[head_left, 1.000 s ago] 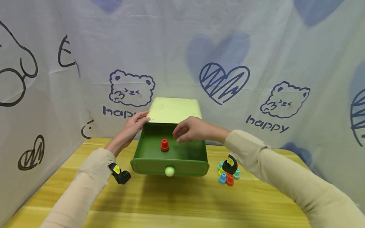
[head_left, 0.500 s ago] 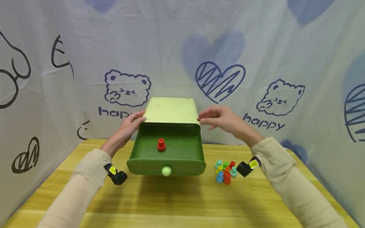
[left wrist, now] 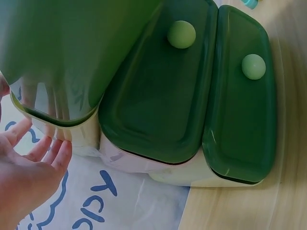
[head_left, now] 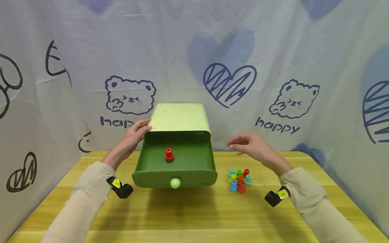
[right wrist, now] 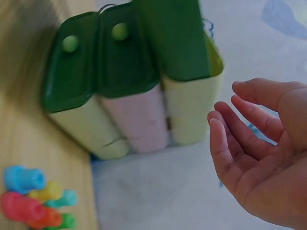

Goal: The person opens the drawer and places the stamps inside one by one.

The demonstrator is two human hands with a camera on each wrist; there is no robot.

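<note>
A three-tier drawer cabinet [head_left: 179, 116] stands on the table, its top drawer [head_left: 194, 178] pulled out. Inside that drawer, left of the middle, a red stepped plastic peg [head_left: 169, 156] stands upright. My left hand [head_left: 129, 140] rests against the cabinet's upper left side; in the left wrist view its fingers [left wrist: 61, 154] reach along the cream wall. Off to the right of the cabinet, my right hand [head_left: 255, 148] is in the air with loosely bent fingers and nothing in them. Below it on the table stands a cluster of coloured pegs [head_left: 241, 186].
The two lower drawers, the middle one [left wrist: 160, 96] and the bottom one [left wrist: 242, 120], are pushed in, each with a round pale green knob. Behind the cabinet hangs a printed white cloth [head_left: 176, 60]. The wooden table [head_left: 188, 216] extends toward me.
My right hand has moved from over the open drawer, past the cabinet's right side, out to the right and slightly down. The left hand stays at the cabinet. The view has shifted slightly.
</note>
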